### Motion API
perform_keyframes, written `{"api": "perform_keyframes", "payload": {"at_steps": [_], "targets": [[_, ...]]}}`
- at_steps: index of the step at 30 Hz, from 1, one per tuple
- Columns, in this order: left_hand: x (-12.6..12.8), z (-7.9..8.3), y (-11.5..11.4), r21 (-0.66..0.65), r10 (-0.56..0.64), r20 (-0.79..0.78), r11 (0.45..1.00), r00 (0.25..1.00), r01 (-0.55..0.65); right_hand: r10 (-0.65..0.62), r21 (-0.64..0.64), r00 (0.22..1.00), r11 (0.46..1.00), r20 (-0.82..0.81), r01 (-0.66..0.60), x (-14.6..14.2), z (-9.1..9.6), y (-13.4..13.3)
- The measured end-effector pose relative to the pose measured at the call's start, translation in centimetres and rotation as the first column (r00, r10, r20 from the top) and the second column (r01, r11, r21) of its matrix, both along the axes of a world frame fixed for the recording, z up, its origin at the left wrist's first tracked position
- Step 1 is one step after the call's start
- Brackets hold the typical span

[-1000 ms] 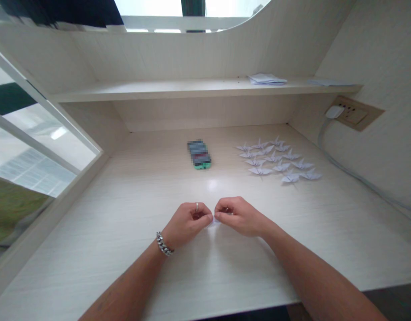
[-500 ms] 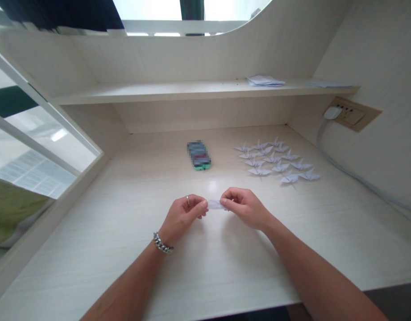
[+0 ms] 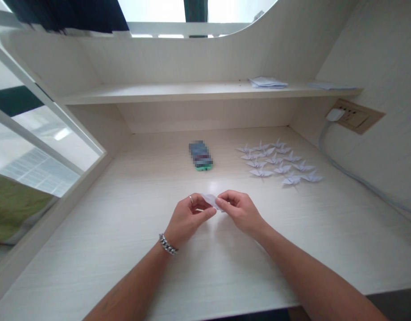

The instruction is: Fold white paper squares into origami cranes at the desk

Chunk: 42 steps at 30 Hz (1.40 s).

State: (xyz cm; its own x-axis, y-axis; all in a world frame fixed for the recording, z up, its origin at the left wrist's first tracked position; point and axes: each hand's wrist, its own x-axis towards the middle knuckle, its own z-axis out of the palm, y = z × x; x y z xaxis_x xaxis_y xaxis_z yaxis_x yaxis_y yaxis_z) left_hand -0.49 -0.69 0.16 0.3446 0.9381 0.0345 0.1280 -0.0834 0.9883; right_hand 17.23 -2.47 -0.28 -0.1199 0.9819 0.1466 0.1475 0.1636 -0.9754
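A small piece of folded white paper (image 3: pixel 209 199) is held just above the desk, between my two hands. My right hand (image 3: pixel 242 209) pinches its right end between thumb and fingers. My left hand (image 3: pixel 191 218), with a ring and a chain bracelet, has its curled fingers at the paper's left part. Its thumb reaches along the lower edge, close to the right fingertips. The fingers hide part of the paper, so its exact folds cannot be made out. Several white paper cranes (image 3: pixel 275 159) stand in rows on the desk, beyond my right hand.
A blurred phone-like object with a green edge (image 3: pixel 204 168) lies behind my hands. White papers (image 3: pixel 267 83) rest on the shelf (image 3: pixel 158 96) above. At right, a plug (image 3: pixel 335 114) sits in the wall socket (image 3: pixel 361 118), its cable (image 3: pixel 354 174) running along the wall side.
My left thumb has moved off the paper's left end and inward toward my right hand. The paper has gone from level to tilted, its left end raised. My right hand keeps its pinch.
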Motion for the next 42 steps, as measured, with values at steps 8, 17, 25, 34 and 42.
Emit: {"api": "perform_keyframes", "payload": {"at_steps": [8, 17, 25, 34, 42], "targets": [[0.15, -0.13, 0.02, -0.039, 0.132, 0.048, 0.991, 0.99, -0.13, -0.039, 0.016, 0.996, 0.999, 0.081, 0.038, -0.24, 0.18, -0.11], [0.18, -0.52, -0.2, 0.045, 0.142, -0.051, 0.989, 0.989, -0.14, -0.159, 0.066, 0.982, 0.986, 0.101, 0.153, -0.64, 0.07, -0.25], [0.31, -0.6, -0.21, 0.083, 0.133, -0.065, 0.988, 0.989, -0.128, -0.156, 0.025, 0.984, 0.988, 0.09, 0.155, -0.38, 0.02, -0.04], [0.26, -0.51, -0.42, 0.127, 0.139, -0.112, 0.984, 0.984, -0.124, -0.145, 0.008, 0.985, 0.989, 0.097, 0.145, -0.44, -0.09, 0.03], [0.17, -0.14, -0.52, 0.171, 0.121, -0.166, 0.981, 0.979, -0.092, -0.102, 0.021, 0.99, 0.995, 0.094, 0.101, -0.54, -0.11, 0.02]]}}
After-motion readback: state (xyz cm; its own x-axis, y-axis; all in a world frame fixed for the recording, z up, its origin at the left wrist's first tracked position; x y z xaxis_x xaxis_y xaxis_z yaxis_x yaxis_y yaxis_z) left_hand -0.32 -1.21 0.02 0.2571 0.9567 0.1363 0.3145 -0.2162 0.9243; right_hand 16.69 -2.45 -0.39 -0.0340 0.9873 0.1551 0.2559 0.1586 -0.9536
